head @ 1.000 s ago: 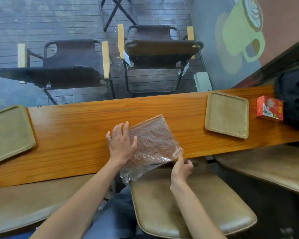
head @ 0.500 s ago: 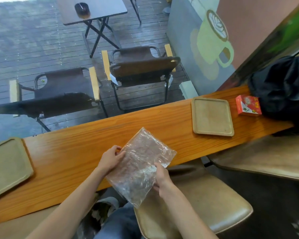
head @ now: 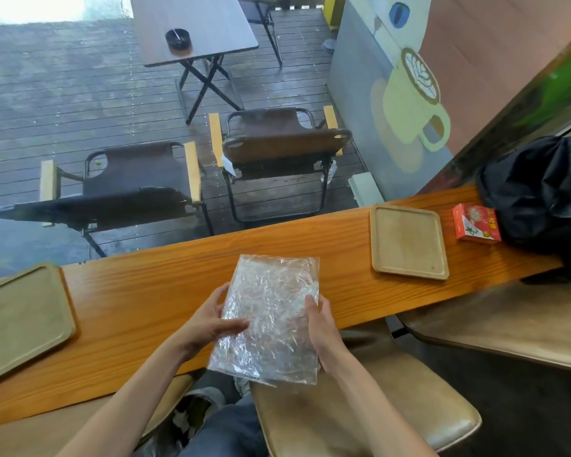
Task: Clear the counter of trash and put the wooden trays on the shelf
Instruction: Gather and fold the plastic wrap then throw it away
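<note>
Crinkled, glossy clear plastic bag (head: 271, 316); varnished, grained wood counter (head: 165, 291); matt pale wooden trays (head: 407, 240) (head: 20, 319); printed red cardboard box (head: 475, 224).

Cut off and unreadable
The flat wooden tray (head: 20, 319) left of the crinkled clear plastic bag (head: 271, 318) leaves frame; the small red box's (head: 475, 223) print is illegible.

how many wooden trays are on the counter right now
2. One wooden tray lies flat toward the counter's right end, beside the red box. The other tray sits at the far left, partly cut off by the frame edge.
</note>
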